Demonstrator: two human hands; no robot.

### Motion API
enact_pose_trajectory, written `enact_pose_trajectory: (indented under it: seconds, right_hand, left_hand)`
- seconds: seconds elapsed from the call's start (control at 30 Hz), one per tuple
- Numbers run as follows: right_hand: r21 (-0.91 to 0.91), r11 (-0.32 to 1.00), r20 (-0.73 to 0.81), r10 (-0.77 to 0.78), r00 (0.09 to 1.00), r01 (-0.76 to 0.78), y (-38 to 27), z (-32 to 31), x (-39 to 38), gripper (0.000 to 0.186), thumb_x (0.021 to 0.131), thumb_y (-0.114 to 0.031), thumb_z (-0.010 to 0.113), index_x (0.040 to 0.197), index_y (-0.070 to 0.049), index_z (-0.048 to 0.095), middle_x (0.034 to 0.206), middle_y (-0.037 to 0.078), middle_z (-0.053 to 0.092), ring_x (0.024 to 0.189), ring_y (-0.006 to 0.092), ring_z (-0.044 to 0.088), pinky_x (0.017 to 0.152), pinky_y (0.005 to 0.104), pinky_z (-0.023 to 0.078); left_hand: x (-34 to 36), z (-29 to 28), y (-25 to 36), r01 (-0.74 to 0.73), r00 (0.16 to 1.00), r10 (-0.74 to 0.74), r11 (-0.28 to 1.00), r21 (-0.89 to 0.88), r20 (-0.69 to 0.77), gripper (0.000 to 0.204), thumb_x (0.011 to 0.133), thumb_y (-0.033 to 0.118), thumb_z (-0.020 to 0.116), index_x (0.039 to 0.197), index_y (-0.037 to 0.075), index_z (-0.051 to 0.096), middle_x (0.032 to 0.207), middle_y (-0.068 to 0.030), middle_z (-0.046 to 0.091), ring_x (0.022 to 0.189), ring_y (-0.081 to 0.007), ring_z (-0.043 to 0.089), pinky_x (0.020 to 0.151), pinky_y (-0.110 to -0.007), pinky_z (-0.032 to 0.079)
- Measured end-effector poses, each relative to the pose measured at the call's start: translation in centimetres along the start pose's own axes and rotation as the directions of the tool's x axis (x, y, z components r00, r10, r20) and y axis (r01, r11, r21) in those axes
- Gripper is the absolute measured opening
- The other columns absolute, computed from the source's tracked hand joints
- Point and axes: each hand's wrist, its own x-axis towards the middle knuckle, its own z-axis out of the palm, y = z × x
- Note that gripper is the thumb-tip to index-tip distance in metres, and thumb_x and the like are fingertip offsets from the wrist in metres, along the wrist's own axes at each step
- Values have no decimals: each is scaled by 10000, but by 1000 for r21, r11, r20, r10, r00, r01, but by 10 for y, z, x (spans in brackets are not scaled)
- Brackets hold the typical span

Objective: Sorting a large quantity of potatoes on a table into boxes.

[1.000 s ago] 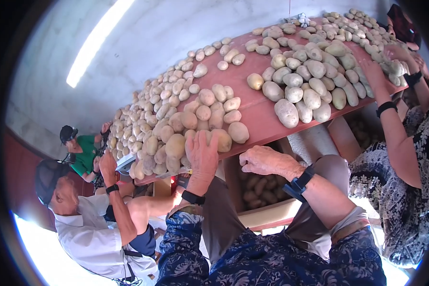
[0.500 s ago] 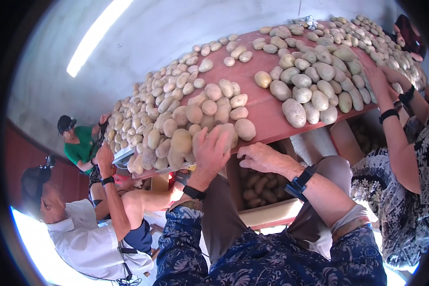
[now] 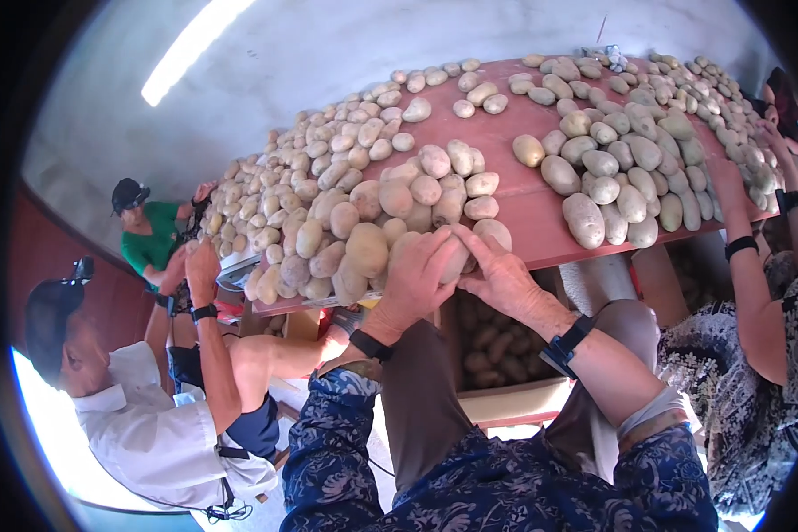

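Note:
At the near edge of the red table, my left hand is closed round a potato, most of which the fingers cover. My right hand meets it from the other side, its fingertips and thumb curled against the same potato. A large heap of potatoes lies just beyond and left of my left hand. One pale potato rests at the table edge directly behind my right hand.
Potatoes are heaped at the right of the red table. Under its edge stands a box with potatoes inside. A person in a white shirt sits left; one in patterned clothes sits right. Someone in green is farther off.
My right hand has moved in to the left and its fingers now touch the potato at my left hand. The view has shifted, so the table sits further right.

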Motion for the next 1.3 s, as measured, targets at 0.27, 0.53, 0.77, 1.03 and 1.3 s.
enact_pose_trajectory:
  seconds: [0.27, 0.53, 0.77, 1.03, 1.3]
  right_hand:
    - [0, 1000, -21, -1, 1000, 1, -4, 15, 17, 911, 732, -108, 779, 1497, -160, 289, 1312, 207, 460, 1173, 417, 543, 930, 463, 520]
    - [-6, 997, -16, 82, 997, -82, -15, 11, 25, 906, 704, -160, 803, 1465, -146, 312, 1348, 188, 433, 1196, 392, 540, 930, 458, 525]
    - [26, 999, -1, 42, 999, -42, -13, 7, 24, 906, 685, -197, 816, 1441, -89, 329, 1369, 198, 414, 1257, 397, 487, 1010, 461, 468]
    - [102, 995, -38, 20, 999, -16, -2, 15, 29, 834, 628, -224, 831, 1322, -57, 400, 1271, 237, 433, 1188, 454, 490, 971, 500, 477]
    - [123, 992, -132, 30, 991, -13, -9, -20, 27, 754, 647, -162, 798, 1292, -34, 429, 1251, 218, 455, 1187, 417, 504, 992, 452, 460]
  left_hand:
    - [1, 3, -3, 56, 996, -54, 998, 17, -74, 728, 779, 219, 739, 1382, -50, 434, 1307, -248, 550, 1171, -407, 556, 1008, -513, 420]
    - [4, 1, -4, 94, 994, -97, 994, -56, -55, 586, 887, 201, 566, 1385, -83, 440, 1305, -270, 544, 1148, -433, 543, 1007, -484, 424]
    - [10, -6, 1, 111, 994, -111, 993, -37, -5, 471, 888, 148, 556, 1308, -65, 549, 1303, -236, 558, 1166, -393, 554, 1011, -467, 422]
    - [15, -5, 4, 191, 982, -190, 975, -109, 19, 427, 887, 103, 586, 1292, -29, 585, 1303, -202, 559, 1166, -373, 548, 1011, -439, 422]
    - [12, -2, 3, 263, 953, -290, 936, -234, -87, 304, 912, 67, 575, 1198, -25, 620, 1208, -212, 610, 1091, -369, 609, 944, -420, 493]
